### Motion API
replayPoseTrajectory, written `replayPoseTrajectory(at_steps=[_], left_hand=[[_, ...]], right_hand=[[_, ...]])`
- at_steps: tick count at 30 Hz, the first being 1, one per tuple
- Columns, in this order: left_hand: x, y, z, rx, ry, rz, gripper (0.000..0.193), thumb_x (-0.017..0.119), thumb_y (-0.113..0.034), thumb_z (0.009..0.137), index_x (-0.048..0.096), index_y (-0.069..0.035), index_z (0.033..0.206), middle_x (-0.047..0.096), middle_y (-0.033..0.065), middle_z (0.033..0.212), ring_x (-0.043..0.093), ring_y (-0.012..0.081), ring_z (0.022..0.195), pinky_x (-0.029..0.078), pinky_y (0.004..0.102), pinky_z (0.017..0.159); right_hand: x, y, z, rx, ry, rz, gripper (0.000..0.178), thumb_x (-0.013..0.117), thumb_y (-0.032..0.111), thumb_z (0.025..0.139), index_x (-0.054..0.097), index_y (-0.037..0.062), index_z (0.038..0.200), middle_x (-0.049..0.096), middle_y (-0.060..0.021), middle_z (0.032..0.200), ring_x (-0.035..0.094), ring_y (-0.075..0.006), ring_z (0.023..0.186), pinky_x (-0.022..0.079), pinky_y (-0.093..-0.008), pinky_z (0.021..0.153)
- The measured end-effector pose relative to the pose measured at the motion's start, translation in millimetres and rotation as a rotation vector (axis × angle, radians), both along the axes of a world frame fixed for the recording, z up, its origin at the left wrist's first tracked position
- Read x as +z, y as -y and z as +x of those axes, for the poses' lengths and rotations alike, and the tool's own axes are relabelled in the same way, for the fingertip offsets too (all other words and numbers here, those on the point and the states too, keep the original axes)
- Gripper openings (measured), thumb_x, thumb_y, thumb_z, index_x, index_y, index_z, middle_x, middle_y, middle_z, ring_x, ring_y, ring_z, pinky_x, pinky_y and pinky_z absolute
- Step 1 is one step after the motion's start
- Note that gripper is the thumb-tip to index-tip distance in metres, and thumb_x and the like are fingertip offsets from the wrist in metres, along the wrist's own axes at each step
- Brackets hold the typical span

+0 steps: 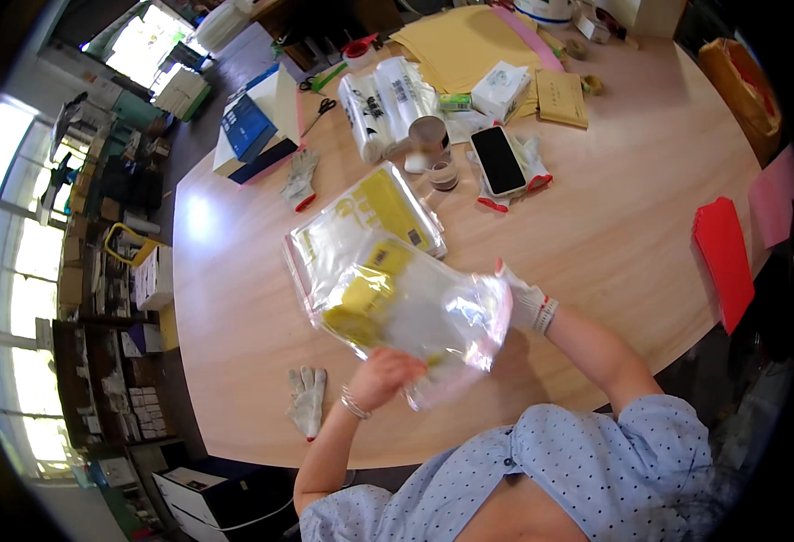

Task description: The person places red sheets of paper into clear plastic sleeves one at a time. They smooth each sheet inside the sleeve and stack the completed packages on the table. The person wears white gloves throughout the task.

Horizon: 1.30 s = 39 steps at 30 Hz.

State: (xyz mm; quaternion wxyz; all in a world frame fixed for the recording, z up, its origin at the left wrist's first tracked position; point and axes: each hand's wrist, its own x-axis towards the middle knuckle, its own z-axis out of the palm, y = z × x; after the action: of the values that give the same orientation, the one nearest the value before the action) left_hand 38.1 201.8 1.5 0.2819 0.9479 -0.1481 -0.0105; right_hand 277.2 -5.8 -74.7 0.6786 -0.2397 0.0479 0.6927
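A transparent plastic bag (415, 312) with a yellow printed panel is held up over the table, its glossy film crinkled and partly blurred. My left hand (388, 375), bare with a bracelet at the wrist, is closed on the bag's near edge. My right hand (530, 303) wears a white glove with red fingertips and grips the bag's right side; the film hides some of its fingers. Beneath and beyond the bag lies a stack of similar yellow-printed bags (388, 212). A loose white glove (306, 402) rests left of my left hand.
On the rounded wooden table (614, 226), a phone (498, 161) lies on gloves. Beyond the stack are plastic rolls (383, 104), jars (429, 135), yellow envelopes (460, 45) and scissors (322, 113). Books (257, 122) stand far left, another glove (301, 176) nearby; red paper (724, 262) lies right.
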Motion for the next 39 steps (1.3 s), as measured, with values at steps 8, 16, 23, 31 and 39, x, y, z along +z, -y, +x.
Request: replayPoseTrajectory(at_steps=[8, 16, 23, 31, 39], left_hand=[[-48, 60, -105, -0.019, -0.095, 0.246, 0.023, 0.059, -0.020, 0.079, 0.063, -0.025, 0.101, 0.048, -0.0054, 0.132, 0.040, 0.0191, 0.123, 0.030, 0.0542, 0.099], [-83, 15, -189, 0.157, -0.095, 0.319, 0.035, 0.055, -0.015, 0.077, 0.062, -0.028, 0.109, 0.039, -0.0007, 0.140, 0.034, 0.0272, 0.129, 0.028, 0.0539, 0.103], [-67, 0, -198, 0.394, -0.100, 0.150, 0.050, 0.054, 0.002, 0.074, 0.057, -0.022, 0.119, 0.046, 0.0062, 0.134, 0.038, 0.0293, 0.128, 0.032, 0.0432, 0.103], [-97, 51, -124, 0.651, -0.195, -0.094, 0.024, 0.064, -0.006, 0.076, 0.060, -0.005, 0.100, 0.057, 0.0125, 0.109, 0.052, 0.0284, 0.103, 0.045, 0.0375, 0.086], [-97, 42, -140, 0.597, 0.254, -0.588, 0.020, 0.058, 0.002, 0.075, 0.061, -0.003, 0.093, 0.056, 0.0128, 0.110, 0.053, 0.0275, 0.103, 0.042, 0.0348, 0.089]], right_hand=[[-37, 63, -89, 0.497, 1.028, -0.333, 0.023, 0.055, 0.013, 0.082, 0.061, -0.0002, 0.101, 0.063, -0.0025, 0.091, 0.057, -0.0100, 0.080, 0.047, -0.0253, 0.070], [-27, 62, -193, 0.122, 0.921, -0.360, 0.025, 0.052, 0.006, 0.081, 0.061, 0.0001, 0.103, 0.062, -0.0024, 0.092, 0.055, -0.0100, 0.082, 0.046, -0.0251, 0.072], [-36, 46, -210, 0.070, 1.043, -0.368, 0.028, 0.049, 0.006, 0.080, 0.060, -0.0001, 0.104, 0.062, -0.0042, 0.093, 0.055, -0.0119, 0.083, 0.046, -0.0257, 0.073], [-31, 47, -213, 0.118, 1.190, -0.510, 0.023, 0.054, 0.013, 0.078, 0.058, -0.0005, 0.095, 0.056, -0.0015, 0.081, 0.050, -0.0109, 0.073, 0.043, -0.0261, 0.065], [-22, 44, -224, 0.067, 1.220, -0.599, 0.022, 0.056, 0.017, 0.078, 0.058, 0.0016, 0.095, 0.053, 0.0007, 0.076, 0.047, -0.0101, 0.068, 0.041, -0.0265, 0.061]])
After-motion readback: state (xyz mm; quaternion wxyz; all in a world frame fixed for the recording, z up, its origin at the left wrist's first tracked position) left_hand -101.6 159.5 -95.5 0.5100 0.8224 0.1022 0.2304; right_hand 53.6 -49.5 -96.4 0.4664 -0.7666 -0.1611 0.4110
